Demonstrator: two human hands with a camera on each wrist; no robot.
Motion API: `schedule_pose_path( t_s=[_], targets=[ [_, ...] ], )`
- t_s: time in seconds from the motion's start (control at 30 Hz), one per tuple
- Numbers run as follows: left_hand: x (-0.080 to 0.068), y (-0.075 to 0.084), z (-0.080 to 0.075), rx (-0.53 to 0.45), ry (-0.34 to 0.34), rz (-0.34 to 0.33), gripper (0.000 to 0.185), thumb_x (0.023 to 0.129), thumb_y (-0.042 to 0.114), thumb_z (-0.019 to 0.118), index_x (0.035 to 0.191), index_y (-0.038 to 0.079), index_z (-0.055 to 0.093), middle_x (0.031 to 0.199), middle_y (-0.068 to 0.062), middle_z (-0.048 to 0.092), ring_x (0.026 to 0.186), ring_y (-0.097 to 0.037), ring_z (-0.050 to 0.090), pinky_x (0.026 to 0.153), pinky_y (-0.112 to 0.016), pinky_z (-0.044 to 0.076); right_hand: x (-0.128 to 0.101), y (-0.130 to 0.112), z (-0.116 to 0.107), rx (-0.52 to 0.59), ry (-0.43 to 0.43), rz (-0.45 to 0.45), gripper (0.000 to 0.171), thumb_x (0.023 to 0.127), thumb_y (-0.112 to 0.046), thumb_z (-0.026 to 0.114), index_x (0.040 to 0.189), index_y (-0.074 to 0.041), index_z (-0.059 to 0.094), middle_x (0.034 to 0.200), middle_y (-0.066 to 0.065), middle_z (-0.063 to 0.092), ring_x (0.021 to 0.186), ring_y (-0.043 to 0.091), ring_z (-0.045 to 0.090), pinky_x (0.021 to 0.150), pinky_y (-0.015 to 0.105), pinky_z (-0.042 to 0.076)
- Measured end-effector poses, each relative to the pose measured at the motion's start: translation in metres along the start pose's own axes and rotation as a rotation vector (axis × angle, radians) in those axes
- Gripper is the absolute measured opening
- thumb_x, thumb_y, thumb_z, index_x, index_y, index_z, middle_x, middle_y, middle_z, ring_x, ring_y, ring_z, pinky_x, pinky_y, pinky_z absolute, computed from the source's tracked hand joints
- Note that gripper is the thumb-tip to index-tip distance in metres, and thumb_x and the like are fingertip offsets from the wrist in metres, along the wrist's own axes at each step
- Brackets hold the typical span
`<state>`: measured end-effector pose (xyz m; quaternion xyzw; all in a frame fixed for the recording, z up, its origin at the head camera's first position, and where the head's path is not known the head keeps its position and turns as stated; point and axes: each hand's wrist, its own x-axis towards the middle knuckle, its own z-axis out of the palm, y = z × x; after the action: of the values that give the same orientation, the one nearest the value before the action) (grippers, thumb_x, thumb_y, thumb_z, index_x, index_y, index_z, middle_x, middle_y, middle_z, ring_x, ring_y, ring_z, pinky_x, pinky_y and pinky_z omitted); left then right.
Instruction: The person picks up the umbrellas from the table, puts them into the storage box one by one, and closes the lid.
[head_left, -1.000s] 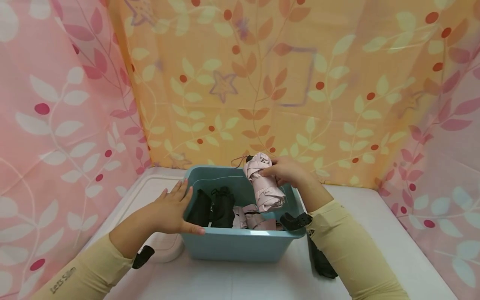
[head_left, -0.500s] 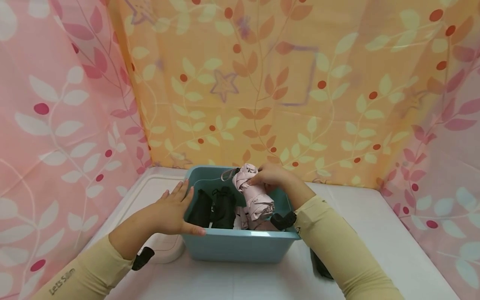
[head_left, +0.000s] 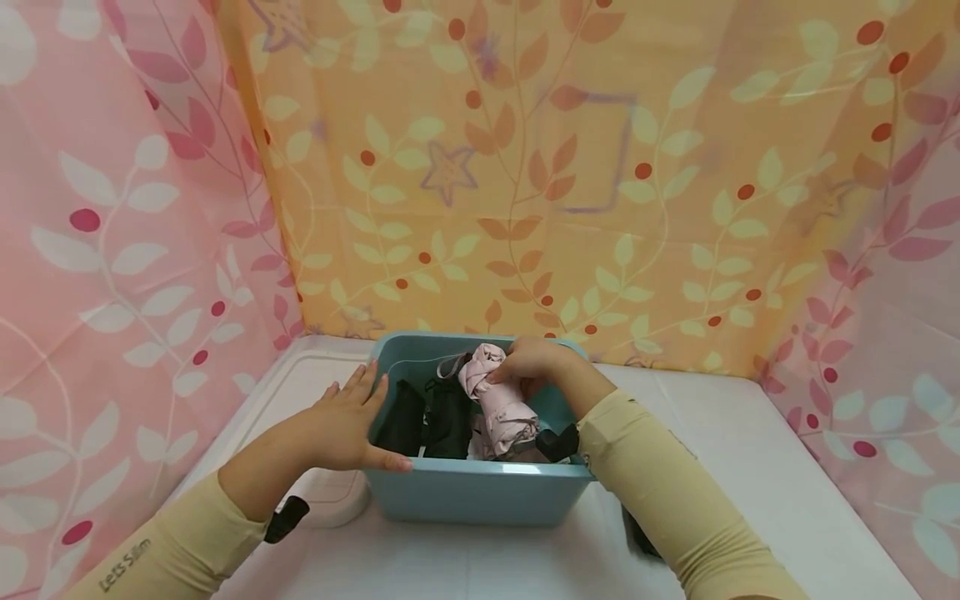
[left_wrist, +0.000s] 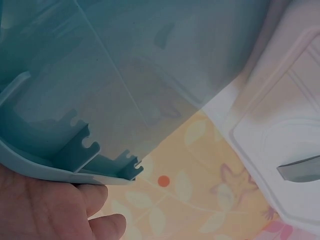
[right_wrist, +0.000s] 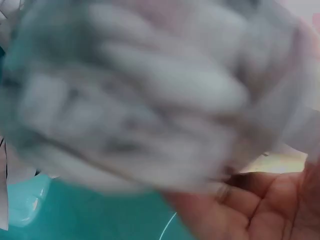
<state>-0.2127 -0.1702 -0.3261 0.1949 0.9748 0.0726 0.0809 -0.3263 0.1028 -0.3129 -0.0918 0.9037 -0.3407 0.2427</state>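
Observation:
A light blue plastic bin (head_left: pixel 480 496) stands on the white table. My right hand (head_left: pixel 528 364) grips a folded pale pink umbrella (head_left: pixel 498 400) and holds it down inside the bin, tilted. In the right wrist view the pink umbrella (right_wrist: pixel 135 95) is a blur filling the picture, with my palm beneath it. My left hand (head_left: pixel 347 421) rests with straight fingers against the bin's left rim, thumb along the front edge. The left wrist view has the bin's rim (left_wrist: pixel 65 165) just above my left hand (left_wrist: pixel 55 210). Black folded umbrellas (head_left: pixel 429 414) and another pink one lie in the bin.
A white lid (head_left: pixel 330 492) lies flat on the table left of the bin. A black object (head_left: pixel 641 533) lies on the table under my right forearm. Pink and orange leaf-patterned curtains (head_left: pixel 525 167) close in the table at the back and on both sides.
My right hand has carried the pink umbrella leftward and down, deeper into the bin. The left hand has stayed on the bin's left rim.

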Motion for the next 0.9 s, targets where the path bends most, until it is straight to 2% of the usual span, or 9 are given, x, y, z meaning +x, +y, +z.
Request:
schedule_pose_path(
  t_s=[0.1,0.2,0.27,0.37,0.57,0.77,0.9],
  targets=[
    [-0.001,-0.001,0.0,-0.002,0.002,0.004,0.125,0.061,0.083,0.048,0.145,-0.002,0.012,0.15,-0.023,-0.005,0.138,-0.038,-0.004,0.104,-0.062,0.006,-0.001,0.0,-0.002,-0.029,0.025,0.031,0.057,0.082,-0.044,0.063,0.116,0.002,0.057,0.097,0.024,0.064,0.083,0.037,0.065,0.073,0.045,0.053],
    [-0.001,-0.001,0.0,-0.005,0.004,0.005,0.125,0.061,0.084,0.048,0.145,-0.002,0.012,0.15,-0.023,-0.005,0.138,-0.038,-0.003,0.104,-0.062,0.005,0.0,0.0,-0.007,0.023,0.051,0.066,0.085,0.08,-0.07,0.043,0.131,-0.002,0.046,0.12,0.025,0.055,0.104,0.043,0.056,0.081,0.049,0.049],
    [-0.001,-0.002,0.001,-0.002,0.008,0.007,0.125,0.061,0.084,0.047,0.145,-0.002,0.012,0.15,-0.023,-0.005,0.138,-0.039,-0.003,0.104,-0.062,0.005,0.0,0.0,-0.01,0.074,0.062,0.071,0.101,0.074,-0.082,0.031,0.134,-0.002,0.043,0.127,0.025,0.05,0.111,0.044,0.05,0.085,0.052,0.046],
    [0.0,-0.003,0.002,0.002,0.015,0.008,0.126,0.06,0.085,0.046,0.145,-0.001,0.012,0.151,-0.022,-0.004,0.138,-0.039,-0.002,0.104,-0.062,0.006,0.0,0.0,-0.012,0.116,0.052,0.068,0.113,0.068,-0.089,0.02,0.133,0.001,0.043,0.13,0.026,0.047,0.115,0.045,0.047,0.088,0.054,0.043],
    [0.002,-0.005,0.007,-0.003,0.022,0.007,0.128,0.058,0.087,0.046,0.145,0.0,0.012,0.151,-0.021,-0.005,0.138,-0.036,-0.004,0.105,-0.061,0.006,-0.004,0.0,-0.014,0.183,0.033,0.051,0.117,0.069,-0.088,0.011,0.132,0.004,0.043,0.128,0.029,0.047,0.113,0.046,0.048,0.092,0.056,0.039],
    [0.002,-0.004,0.006,-0.011,0.021,0.007,0.128,0.057,0.087,0.046,0.145,0.0,0.012,0.151,-0.021,-0.004,0.138,-0.036,-0.004,0.105,-0.061,0.006,-0.006,0.001,-0.018,0.228,0.017,0.022,0.111,0.074,-0.085,0.014,0.131,0.006,0.044,0.126,0.031,0.048,0.111,0.045,0.051,0.092,0.057,0.039],
    [0.002,-0.005,0.006,-0.02,0.024,0.007,0.13,0.056,0.088,0.045,0.145,0.0,0.012,0.151,-0.021,-0.003,0.138,-0.036,-0.004,0.104,-0.062,0.005,-0.008,-0.001,-0.02,0.22,0.014,0.005,0.108,0.076,-0.083,0.016,0.129,0.006,0.045,0.124,0.03,0.05,0.108,0.043,0.053,0.089,0.055,0.042]
  ],
)
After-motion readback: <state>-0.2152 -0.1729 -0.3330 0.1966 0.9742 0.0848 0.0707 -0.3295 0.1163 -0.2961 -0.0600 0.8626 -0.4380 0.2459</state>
